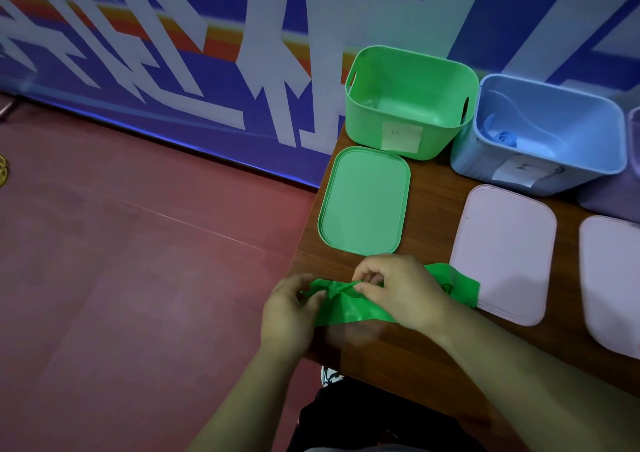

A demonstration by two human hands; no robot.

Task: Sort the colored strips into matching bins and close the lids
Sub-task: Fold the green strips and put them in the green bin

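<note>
A brown wooden table carries an open green plastic bin at twelve o'clock from the hands. An open pale blue plastic bin stands just beside it at two o'clock, holding a coiled blue strip. The flat green lid lies between green bin and hands. A pale pink lid and a second pink lid lie at three o'clock. At the table's near left corner, the left hand and right hand pinch the crumpled green strip with curled fingers, knuckles up.
</note>
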